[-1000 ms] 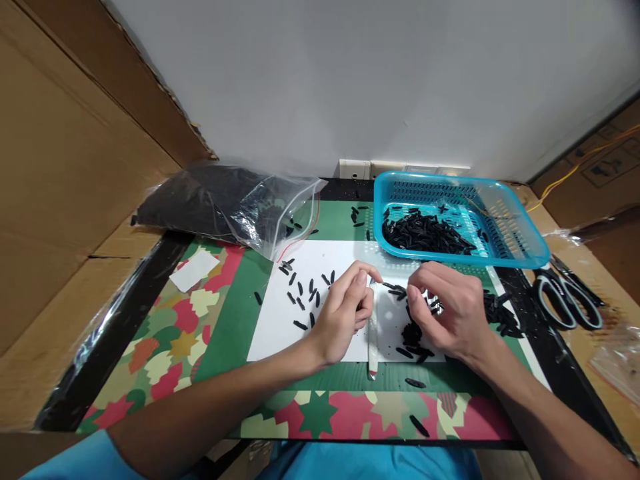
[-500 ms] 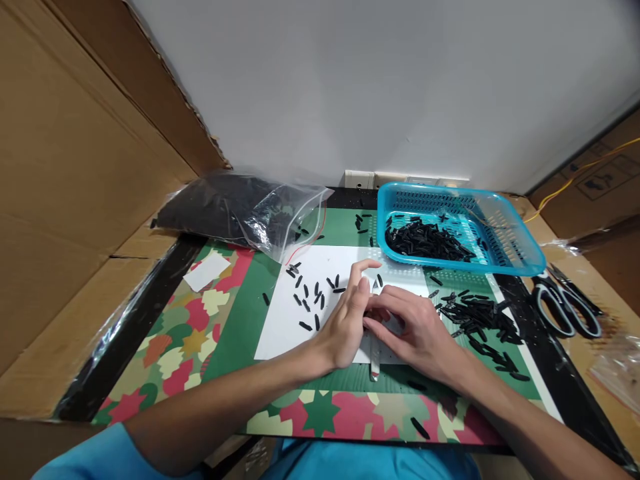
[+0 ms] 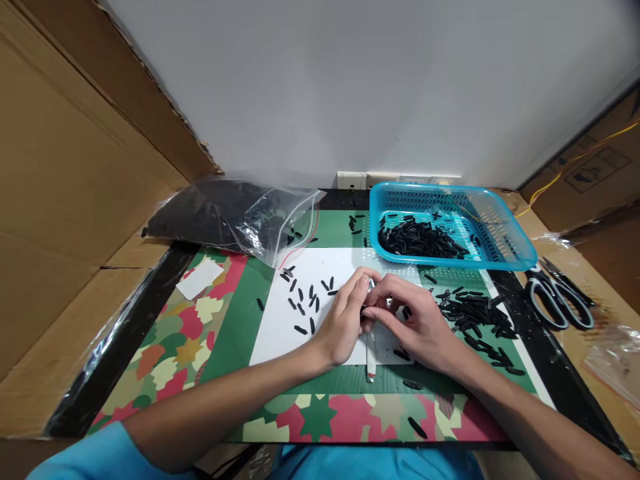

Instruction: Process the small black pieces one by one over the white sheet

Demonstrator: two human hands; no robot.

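Observation:
My left hand (image 3: 345, 319) rests on the white paper sheet (image 3: 280, 327), its fingers curled around a small white tool (image 3: 371, 357) that lies across the sheet's front edge. My right hand (image 3: 417, 320) meets it from the right and pinches a small black piece (image 3: 366, 311) against the tool. Several loose black pieces (image 3: 307, 300) lie scattered on the paper left of my hands. A larger pile of black pieces (image 3: 473, 313) sits just right of my right hand.
A blue plastic basket (image 3: 510, 250) with black pieces stands at the back right. A clear bag of black pieces (image 3: 235, 213) lies at the back left. Scissors (image 3: 557, 303) lie at the right edge. Cardboard walls flank both sides. A white paper scrap (image 3: 199, 278) lies on the patterned mat.
My right hand came left from the pile of black pieces and now meets my left hand at the white tool. The left hand has stayed in place.

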